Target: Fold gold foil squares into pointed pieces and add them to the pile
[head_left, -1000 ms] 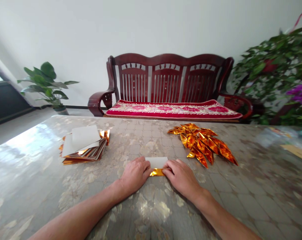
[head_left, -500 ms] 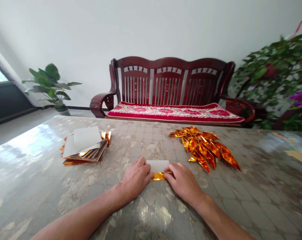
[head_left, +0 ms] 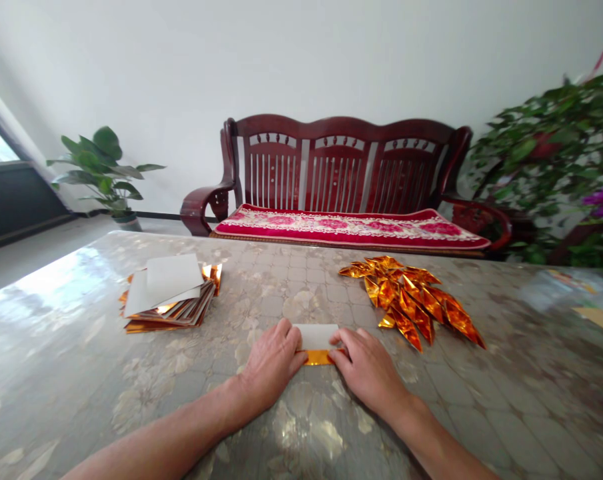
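A small sheet of paper [head_left: 317,337], white on top with a gold foil strip along its near edge, lies folded on the table in front of me. My left hand [head_left: 274,363] presses its left end, and my right hand [head_left: 365,370] holds its right end. My fingers hide both ends. To the left lies a stack of foil-backed sheets [head_left: 168,297] with white paper on top. To the right of my right hand is a pile of folded, pointed gold foil pieces [head_left: 406,300], just apart from it.
The marble-patterned table [head_left: 71,347] has a glossy cover and ends at a far edge. A dark red wooden bench [head_left: 341,167] with a red cushion stands beyond it. Potted plants stand at both sides, and some plastic and cardboard lie at the table's right edge.
The view has tilted slightly, so the scene sits a little lower in the frame. Both hands stay on the folded paper, with little visible movement.
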A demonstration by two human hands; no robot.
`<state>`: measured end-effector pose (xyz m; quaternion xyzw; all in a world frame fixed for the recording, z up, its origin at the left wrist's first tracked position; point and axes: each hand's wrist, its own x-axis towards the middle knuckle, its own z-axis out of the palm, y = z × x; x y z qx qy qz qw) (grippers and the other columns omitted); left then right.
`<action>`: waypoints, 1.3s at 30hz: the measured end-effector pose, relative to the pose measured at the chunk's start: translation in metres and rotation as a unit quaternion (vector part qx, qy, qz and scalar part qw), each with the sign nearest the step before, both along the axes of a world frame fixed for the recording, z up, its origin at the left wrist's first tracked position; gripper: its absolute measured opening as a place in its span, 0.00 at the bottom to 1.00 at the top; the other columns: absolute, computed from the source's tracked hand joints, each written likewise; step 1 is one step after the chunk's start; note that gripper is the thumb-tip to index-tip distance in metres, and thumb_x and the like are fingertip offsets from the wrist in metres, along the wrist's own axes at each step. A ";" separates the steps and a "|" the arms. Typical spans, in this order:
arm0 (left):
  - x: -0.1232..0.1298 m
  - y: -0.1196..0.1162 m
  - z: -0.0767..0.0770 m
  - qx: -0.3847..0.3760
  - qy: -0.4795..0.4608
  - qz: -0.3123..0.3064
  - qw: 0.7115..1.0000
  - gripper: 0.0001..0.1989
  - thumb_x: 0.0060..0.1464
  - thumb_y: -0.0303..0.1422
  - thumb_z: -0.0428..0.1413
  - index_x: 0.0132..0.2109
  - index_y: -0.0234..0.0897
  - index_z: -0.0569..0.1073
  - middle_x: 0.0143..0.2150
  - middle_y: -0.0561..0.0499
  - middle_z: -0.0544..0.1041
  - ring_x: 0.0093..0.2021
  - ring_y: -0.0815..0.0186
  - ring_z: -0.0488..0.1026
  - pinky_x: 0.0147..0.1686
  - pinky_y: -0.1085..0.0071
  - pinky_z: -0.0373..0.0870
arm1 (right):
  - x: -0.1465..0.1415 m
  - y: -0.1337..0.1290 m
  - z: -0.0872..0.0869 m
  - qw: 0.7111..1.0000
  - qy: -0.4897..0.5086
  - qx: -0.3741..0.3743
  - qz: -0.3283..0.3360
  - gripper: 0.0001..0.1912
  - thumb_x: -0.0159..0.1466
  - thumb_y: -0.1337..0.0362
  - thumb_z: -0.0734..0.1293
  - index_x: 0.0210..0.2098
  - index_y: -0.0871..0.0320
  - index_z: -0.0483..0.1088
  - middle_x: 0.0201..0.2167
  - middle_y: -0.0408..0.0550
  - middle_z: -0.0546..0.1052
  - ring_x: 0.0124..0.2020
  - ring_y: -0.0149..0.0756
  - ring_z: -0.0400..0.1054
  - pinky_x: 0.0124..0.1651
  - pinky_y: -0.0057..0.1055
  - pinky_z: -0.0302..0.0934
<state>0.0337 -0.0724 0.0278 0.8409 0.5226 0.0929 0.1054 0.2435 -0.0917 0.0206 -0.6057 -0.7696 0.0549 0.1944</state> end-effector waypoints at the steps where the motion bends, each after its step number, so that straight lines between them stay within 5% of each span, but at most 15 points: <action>1: 0.000 0.000 -0.001 0.011 -0.008 -0.001 1.000 0.06 0.61 0.33 0.55 0.44 0.38 0.70 0.43 0.50 0.71 0.43 0.62 0.72 0.43 0.67 0.69 | 0.000 -0.001 0.000 1.000 -0.002 0.004 -0.001 0.03 0.63 0.67 0.67 0.38 0.53 0.72 0.31 0.43 0.76 0.38 0.38 0.70 0.40 0.31 0.55; 5: 0.001 -0.002 -0.005 0.066 -0.036 -0.048 0.996 0.12 0.62 0.29 0.54 0.53 0.41 0.69 0.49 0.48 0.70 0.49 0.59 0.69 0.50 0.62 0.69 | -0.002 -0.003 0.001 1.000 -0.020 0.022 -0.002 0.04 0.63 0.67 0.67 0.38 0.53 0.71 0.31 0.44 0.76 0.37 0.39 0.69 0.40 0.32 0.55; 13: 0.002 -0.013 0.002 0.068 0.013 -0.233 0.970 0.07 0.66 0.29 0.51 0.49 0.38 0.72 0.43 0.49 0.74 0.44 0.62 0.70 0.45 0.68 0.71 | -0.001 -0.003 -0.003 1.000 -0.008 0.022 -0.017 0.06 0.63 0.65 0.69 0.39 0.54 0.69 0.38 0.46 0.75 0.42 0.42 0.67 0.44 0.35 0.56; 25: 0.011 -0.034 0.002 0.102 0.126 -0.203 0.966 0.13 0.64 0.25 0.53 0.55 0.34 0.69 0.52 0.43 0.75 0.46 0.57 0.73 0.45 0.63 0.71 | -0.006 -0.009 -0.005 0.994 -0.078 0.073 -0.015 0.04 0.66 0.68 0.65 0.35 0.54 0.67 0.36 0.47 0.72 0.40 0.43 0.63 0.43 0.38 0.55; 32: 0.010 -0.034 -0.001 0.126 0.124 -0.210 0.962 0.16 0.63 0.25 0.52 0.57 0.31 0.69 0.53 0.42 0.76 0.47 0.57 0.73 0.45 0.62 0.72 | -0.024 -0.003 -0.010 0.994 -0.066 0.078 -0.033 0.13 0.64 0.66 0.67 0.48 0.56 0.66 0.47 0.52 0.71 0.50 0.47 0.62 0.55 0.45 0.57; 39: 0.005 -0.048 -0.018 0.181 0.174 -0.160 0.955 0.21 0.59 0.21 0.51 0.60 0.23 0.68 0.59 0.34 0.73 0.54 0.52 0.72 0.50 0.58 0.72 | -0.012 -0.002 -0.011 0.995 -0.077 0.061 -0.020 0.15 0.66 0.67 0.65 0.52 0.59 0.65 0.53 0.54 0.69 0.57 0.49 0.58 0.62 0.48 0.54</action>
